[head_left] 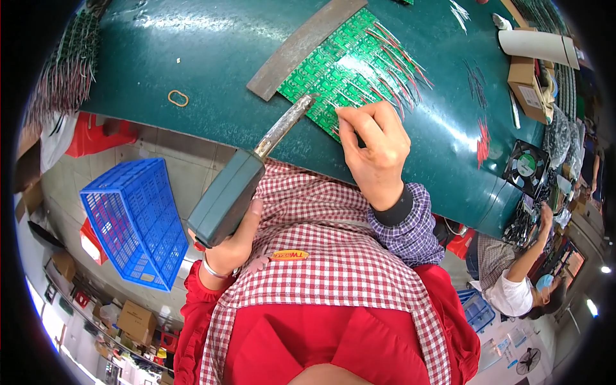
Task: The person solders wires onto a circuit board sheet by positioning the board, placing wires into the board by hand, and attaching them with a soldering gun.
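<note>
Two hands at work in the one head view. Left hand (228,247) wrapped tight round the green grip of a soldering tool (247,176), metal barrel slanting up and to the right, tip resting at the near edge of the board panel (337,64). Right hand (375,144) bent at the wrist, fingertips (343,119) pinched closed just beside the tip on something thin, probably a wire; too small to tell for sure. Panel flat on the dark green surface (192,51), its far left edge tucked under a grey strip (301,42).

Many red and pale wires (398,61) already fanned out along the right side of the panel, apparently fixed in place. Left part of the panel, toward the strip, bare of leads. Judged from that: well under way, roughly the right half wired, the near left rows yet to do.

Elsewhere: a rubber band (178,97) lying well apart on the surface, a blue crate (131,221) down on the floor, a small fan (526,165) at the right edge.
</note>
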Motion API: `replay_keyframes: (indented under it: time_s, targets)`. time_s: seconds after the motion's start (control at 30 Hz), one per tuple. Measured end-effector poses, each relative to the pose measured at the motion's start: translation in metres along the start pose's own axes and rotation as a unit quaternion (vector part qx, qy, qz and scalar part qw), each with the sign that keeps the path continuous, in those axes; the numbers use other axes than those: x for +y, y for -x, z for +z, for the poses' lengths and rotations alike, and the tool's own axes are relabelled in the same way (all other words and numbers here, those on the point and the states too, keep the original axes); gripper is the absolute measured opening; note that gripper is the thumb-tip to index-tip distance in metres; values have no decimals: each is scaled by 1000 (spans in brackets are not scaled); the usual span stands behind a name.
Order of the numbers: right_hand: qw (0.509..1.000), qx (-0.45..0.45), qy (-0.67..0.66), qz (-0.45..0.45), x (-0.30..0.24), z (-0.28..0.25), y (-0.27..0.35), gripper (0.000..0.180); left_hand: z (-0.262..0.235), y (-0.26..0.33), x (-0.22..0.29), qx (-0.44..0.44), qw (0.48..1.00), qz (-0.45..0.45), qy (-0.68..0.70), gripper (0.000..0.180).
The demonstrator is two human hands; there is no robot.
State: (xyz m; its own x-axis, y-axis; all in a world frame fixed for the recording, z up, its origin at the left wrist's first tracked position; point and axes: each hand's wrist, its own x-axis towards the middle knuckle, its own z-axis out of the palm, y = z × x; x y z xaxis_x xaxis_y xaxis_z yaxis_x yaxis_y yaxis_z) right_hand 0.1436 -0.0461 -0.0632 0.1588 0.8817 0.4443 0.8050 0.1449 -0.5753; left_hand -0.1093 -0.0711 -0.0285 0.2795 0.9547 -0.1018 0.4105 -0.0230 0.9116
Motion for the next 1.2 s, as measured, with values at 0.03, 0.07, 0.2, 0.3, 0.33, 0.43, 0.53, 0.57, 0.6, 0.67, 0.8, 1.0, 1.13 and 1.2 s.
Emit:
replay_keyframes:
  time_s: [0.03, 0.07, 0.2, 0.3, 0.33, 0.43, 0.53, 0.57, 0.6, 0.67, 0.8, 1.0, 1.13, 1.2]
  targets:
    - [1000, -3, 5, 3, -1, 0, 0, 24, 0, 1, 0, 3, 1000, 6, -3, 32]
    - [1000, -3, 4, 2, 0, -1, 0, 24, 0, 1, 1, 4, 1000, 6, -3, 32]
    - [1000, -7, 8, 3, 0, -6, -1, 23, -1, 3, 3, 9, 1000, -4, 4, 32]
    - [1000, -16, 13, 14, -3, -20, 2, 22, -2, 5, 3, 15, 1000, -19, 16, 33]
    - [999, -25, 18, 23, -5, -25, 4, 22, -2, 6, 2, 19, 999, -24, 24, 33]
    - [1000, -11, 9, 18, -18, -34, 1, 24, 5, 0, 4, 78, 997, -3, 28, 20]
    - [1000, 19, -8, -3, -20, -22, 1, 26, 4, 1, 5, 72, 997, -6, 29, 19]
    - [1000, 17, -18, -16, -18, -16, 0, 26, 4, 1, 6, 72, 997, -6, 30, 19]
    - [999, 15, -28, -30, -17, -10, 0, 26, 4, 1, 6, 69, 998, 3, 12, 19]
    - [999, 9, -29, -28, -12, -2, 3, 25, 2, 4, 6, 67, 998, 12, -5, 19]
    - [1000, -1, -20, -15, -11, 2, 3, 21, -3, 8, 0, 20, 999, 2, -34, 29]
    - [1000, -5, -10, -17, -9, 4, 4, 21, 0, -1, 1, 33, 993, 72, -92, 20]
    - [1000, -13, 0, -20, -10, 4, 2, 22, 1, -2, 2, 41, 998, 30, -43, 19]
    - [1000, -12, 1, -19, -11, 3, 2, 21, 2, -2, 3, 40, 998, 30, -38, 19]
